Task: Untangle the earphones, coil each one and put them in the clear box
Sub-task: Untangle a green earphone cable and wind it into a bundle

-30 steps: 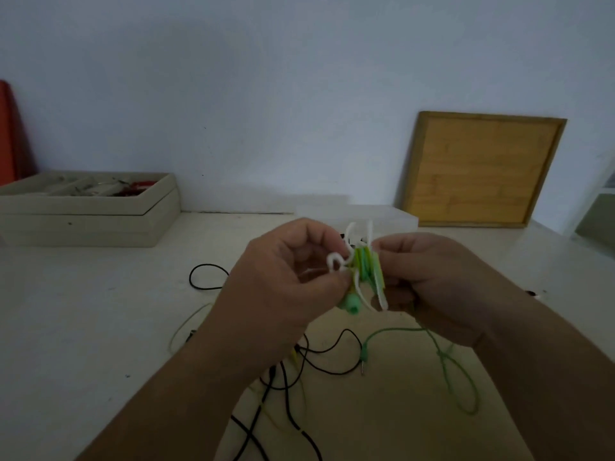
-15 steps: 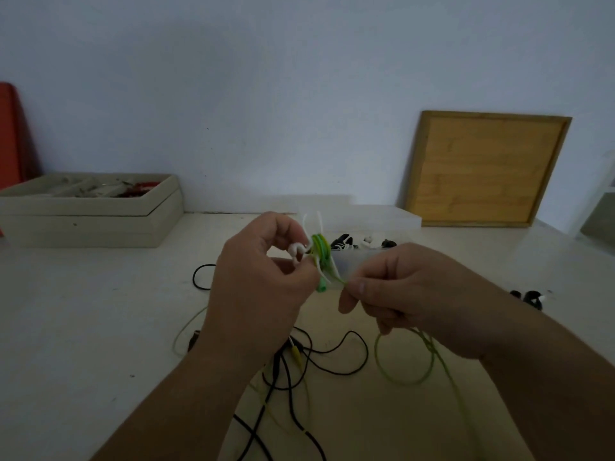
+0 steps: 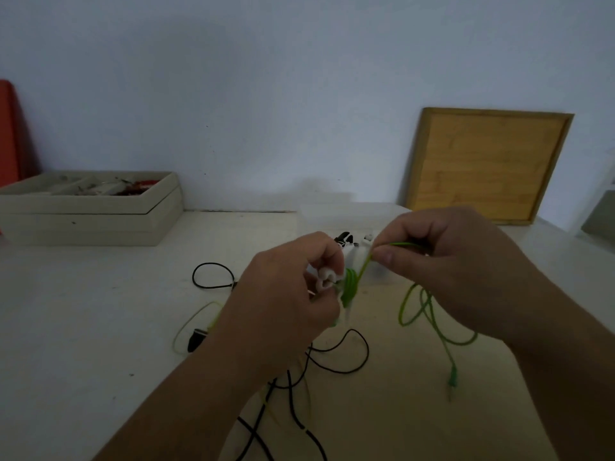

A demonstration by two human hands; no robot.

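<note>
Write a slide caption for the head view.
Left hand holds the green earphone coil while right hand pinches its cable.

The left hand's (image 3: 286,294) grip covers most of a white piece (image 3: 324,277), so what it is cannot be told, and the right hand (image 3: 442,261), pinching the green earphone cable (image 3: 349,287), hides much of the clear box (image 3: 332,217), whose black and white contents show only as a glimpse between the hands. The black cables (image 3: 349,371) pass under the left forearm and off the bottom edge. A red object (image 3: 10,134) and a grey object (image 3: 599,214) are cut by the side edges, and the beige tray's (image 3: 90,207) contents are too small and dim to name.
</note>
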